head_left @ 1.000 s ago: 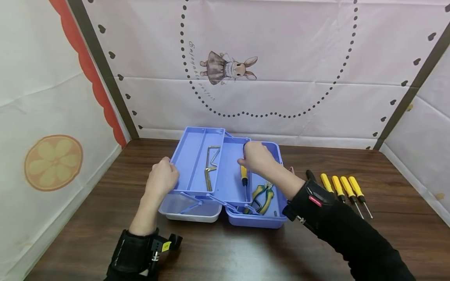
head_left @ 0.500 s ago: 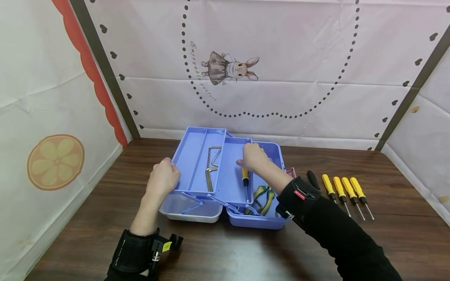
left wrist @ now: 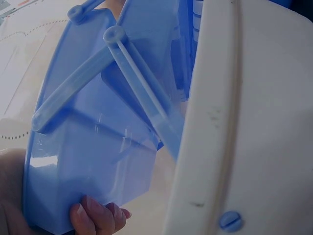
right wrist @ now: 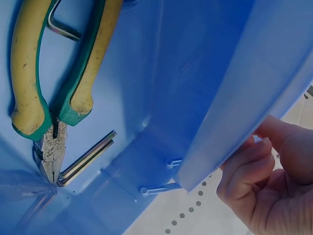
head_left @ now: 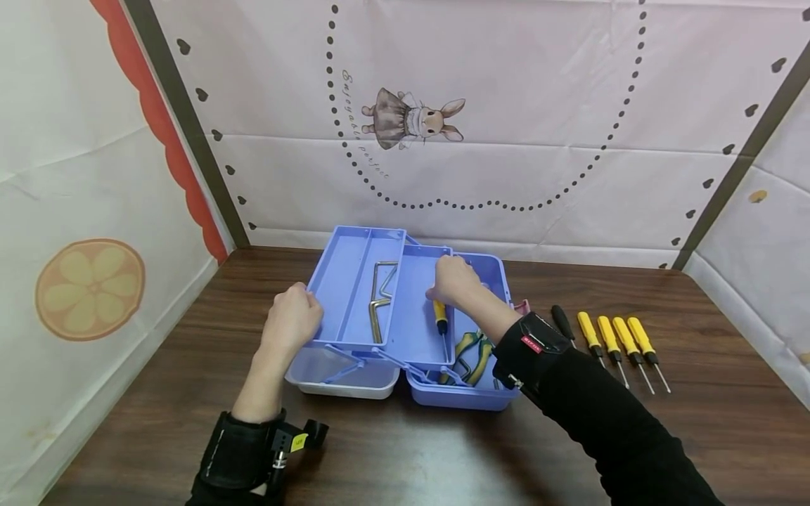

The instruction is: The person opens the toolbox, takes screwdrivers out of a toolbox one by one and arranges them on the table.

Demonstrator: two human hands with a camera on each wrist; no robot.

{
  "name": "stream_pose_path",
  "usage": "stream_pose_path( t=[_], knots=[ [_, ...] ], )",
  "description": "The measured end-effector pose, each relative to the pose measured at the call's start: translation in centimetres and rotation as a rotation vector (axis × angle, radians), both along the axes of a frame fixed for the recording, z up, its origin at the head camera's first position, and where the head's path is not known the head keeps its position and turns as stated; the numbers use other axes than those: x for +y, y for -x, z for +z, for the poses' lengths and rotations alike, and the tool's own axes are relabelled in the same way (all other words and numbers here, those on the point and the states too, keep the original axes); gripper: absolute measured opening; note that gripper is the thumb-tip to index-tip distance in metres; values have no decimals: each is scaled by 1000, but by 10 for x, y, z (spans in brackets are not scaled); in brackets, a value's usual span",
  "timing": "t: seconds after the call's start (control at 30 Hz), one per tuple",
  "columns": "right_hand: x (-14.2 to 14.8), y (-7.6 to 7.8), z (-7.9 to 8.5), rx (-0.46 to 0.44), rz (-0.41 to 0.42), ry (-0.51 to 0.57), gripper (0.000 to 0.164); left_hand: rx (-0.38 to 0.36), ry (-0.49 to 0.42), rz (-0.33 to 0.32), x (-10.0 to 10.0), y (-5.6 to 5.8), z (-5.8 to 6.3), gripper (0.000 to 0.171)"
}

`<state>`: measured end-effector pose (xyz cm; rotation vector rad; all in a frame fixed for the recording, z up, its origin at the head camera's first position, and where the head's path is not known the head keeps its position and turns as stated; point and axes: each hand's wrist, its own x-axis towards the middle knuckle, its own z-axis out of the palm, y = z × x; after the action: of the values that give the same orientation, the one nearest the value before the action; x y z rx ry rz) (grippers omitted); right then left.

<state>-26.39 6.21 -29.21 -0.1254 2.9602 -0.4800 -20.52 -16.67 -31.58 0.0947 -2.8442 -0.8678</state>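
A blue cantilever toolbox stands unfolded on the table. My left hand grips the left edge of its upper tray; in the left wrist view the fingers curl under that tray. Several bent hex keys lie in it. At the far right edge of the lower tray, my right hand pinches the rim, fingers bent against the wall in the right wrist view. Just below this hand, a yellow-handled screwdriver lies in the lower tray. Green-and-yellow pliers rest in the box bottom beside hex keys.
Right of the toolbox, several yellow-handled screwdrivers lie in a row beside a black-handled tool. A whitish lid sits under the upper tray. Printed cloth walls enclose the table.
My right forearm has swung a little left and lower, uncovering more of the black-handled tool. The right hand has shifted slightly left at the tray rim. My left hand stays put.
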Motion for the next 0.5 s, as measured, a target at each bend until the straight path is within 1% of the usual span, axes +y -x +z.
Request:
stream_pose_path(
  t=[0.07,0.27,0.37,0.43,0.5],
  knots=[
    [1,-1,1,-10,-8,26,35,1,1,-1,0,0,0,35],
    [4,-7,5,-28,-34,93,45,7,5,-1,0,1,1,35],
    [6,-12,8,-19,-23,133,33,5,4,-1,1,1,2,35],
    [8,-14,12,-13,-14,199,27,3,4,-2,1,1,2,35],
    [11,-16,17,-8,-3,275,26,3,4,-2,1,1,2,35]
  ],
)
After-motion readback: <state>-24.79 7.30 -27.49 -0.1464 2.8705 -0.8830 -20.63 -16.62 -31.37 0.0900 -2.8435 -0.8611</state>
